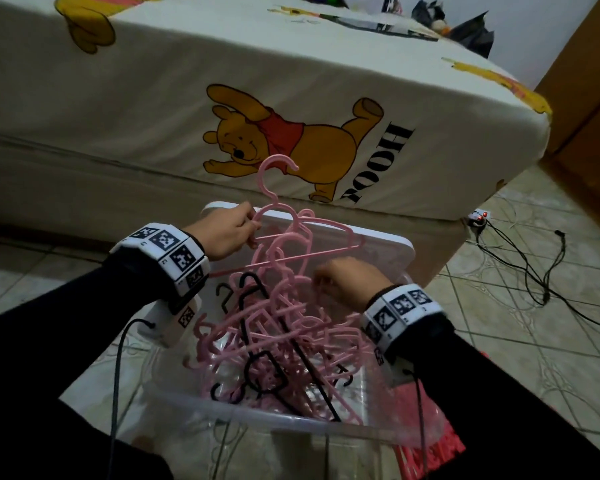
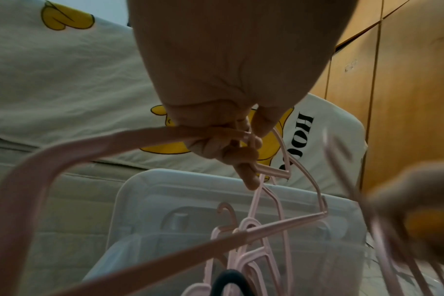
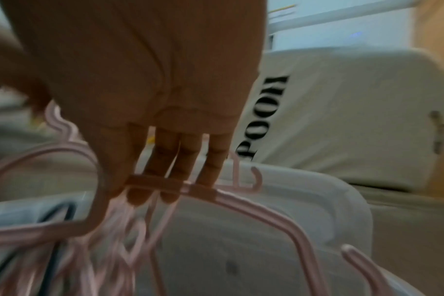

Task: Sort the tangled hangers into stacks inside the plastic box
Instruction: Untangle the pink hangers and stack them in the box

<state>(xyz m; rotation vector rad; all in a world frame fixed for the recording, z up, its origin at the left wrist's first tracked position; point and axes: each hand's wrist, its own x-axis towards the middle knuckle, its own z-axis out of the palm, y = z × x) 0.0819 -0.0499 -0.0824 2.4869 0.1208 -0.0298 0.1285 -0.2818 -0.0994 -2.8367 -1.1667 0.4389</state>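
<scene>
I see my left hand (image 1: 230, 230) raised over the far end of the plastic box (image 1: 194, 408), its fingers curled tight round the shoulder of a pink hanger (image 1: 309, 237) just below the neck; in the left wrist view the thumb and forefinger pinch the thin pink bar while the other fingers (image 2: 243, 158) fold under it. That hanger is slim, pale pink plastic, with a round open hook (image 1: 278, 164) standing up against the bear printed on the bed sheet (image 1: 146, 98), sloping shoulders and a straight lower bar running down to the left. More pink hangers dangle from it, caught by their hooks, and trail into the tangled pile (image 1: 278, 351) that fills the clear box: mostly pink ones, with a few black hangers (image 1: 257, 296) threaded through, their hooks poking up on the left side. My right hand (image 1: 343, 278) sits lower, on the right of the pile, knuckles up; the right wrist view is blurred, but the fingers (image 3: 165, 160) hang down close together and hook over a pink bar at their tips, so I read it as gripping a hanger in the heap. The box lid (image 1: 388, 247) stands white behind the pile, leaning at the bed. The box rests on the tiled floor (image 1: 534, 323), with black cables (image 1: 520, 258) lying off to the right.
</scene>
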